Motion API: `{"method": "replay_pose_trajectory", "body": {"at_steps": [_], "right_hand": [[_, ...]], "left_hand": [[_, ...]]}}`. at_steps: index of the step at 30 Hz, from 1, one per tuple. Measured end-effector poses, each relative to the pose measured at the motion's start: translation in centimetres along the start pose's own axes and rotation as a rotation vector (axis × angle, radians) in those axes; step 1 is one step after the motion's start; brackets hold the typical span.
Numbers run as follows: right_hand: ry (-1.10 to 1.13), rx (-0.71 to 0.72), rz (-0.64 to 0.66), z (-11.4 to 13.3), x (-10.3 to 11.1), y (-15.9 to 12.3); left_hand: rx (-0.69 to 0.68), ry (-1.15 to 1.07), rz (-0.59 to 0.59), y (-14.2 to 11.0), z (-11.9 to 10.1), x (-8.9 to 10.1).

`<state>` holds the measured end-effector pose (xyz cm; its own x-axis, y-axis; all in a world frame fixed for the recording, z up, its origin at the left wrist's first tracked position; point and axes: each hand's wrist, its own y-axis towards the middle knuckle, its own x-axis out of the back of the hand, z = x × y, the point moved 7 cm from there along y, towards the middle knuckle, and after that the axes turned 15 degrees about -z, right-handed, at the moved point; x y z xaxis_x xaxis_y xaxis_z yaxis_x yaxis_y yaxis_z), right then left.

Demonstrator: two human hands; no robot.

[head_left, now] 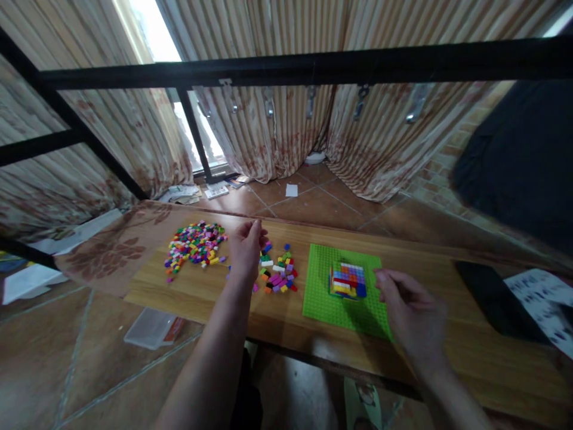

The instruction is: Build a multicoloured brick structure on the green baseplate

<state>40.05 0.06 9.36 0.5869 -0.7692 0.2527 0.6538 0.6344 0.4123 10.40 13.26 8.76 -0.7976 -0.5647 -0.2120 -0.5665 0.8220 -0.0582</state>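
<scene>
My left hand (246, 243) is closed in the air between two groups of toy bricks; whatever its fingers may hold is hidden. On its left lies a large heap of mixed small bricks (197, 243). A smaller scatter of bricks (280, 276) shows just to its right. A green baseplate (319, 280) carries a low block built of coloured bricks (348, 279), with white, purple, red, yellow and blue on its top. My right hand (412, 307) is at the plate's right edge, fingers curled and thumb against them. Anything in that pinch is too small to make out.
The wooden table (452, 352) runs across the view. A dark flat object (492, 298) and a printed sheet (541, 304) lie at its right end. A black metal rail (286, 71) with hanging clips crosses above. A clear plastic box (150, 328) sits on the tiled floor.
</scene>
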Motion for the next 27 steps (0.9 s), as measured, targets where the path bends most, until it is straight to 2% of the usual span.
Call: {"method": "replay_pose_trajectory", "body": {"at_steps": [2, 4, 7, 10, 18, 23, 27], "right_hand": [[-0.002, 0.187, 0.146, 2.2, -1.8, -2.4], [0.021, 0.301, 0.31, 3.3, -3.8, -4.8], [-0.019, 0.34, 0.486, 3.1, -6.5, -7.4], [-0.103, 0.335, 0.569, 2.3, -8.6, -8.8], [-0.246, 0.384, 0.599, 1.8, -11.4, -10.1], [-0.358, 0.396, 0.515, 1.0, -12.0, -9.6], [-0.42, 0.434, 0.535, 0.6, -12.6, -9.5]], "left_hand": [[0.033, -0.043, -0.025, 0.7, -0.3, 1.1], [0.054, -0.069, -0.035, 1.1, -0.5, 2.0], [0.052, -0.087, -0.067, 1.8, -0.9, 3.3], [0.048, -0.097, -0.101, 2.6, -1.3, 4.6], [0.068, -0.073, -0.054, 3.7, -1.4, 6.7], [0.077, -0.09, -0.078, 4.4, -1.6, 7.7], [0.093, -0.094, -0.077, 4.4, -1.5, 7.7]]}}
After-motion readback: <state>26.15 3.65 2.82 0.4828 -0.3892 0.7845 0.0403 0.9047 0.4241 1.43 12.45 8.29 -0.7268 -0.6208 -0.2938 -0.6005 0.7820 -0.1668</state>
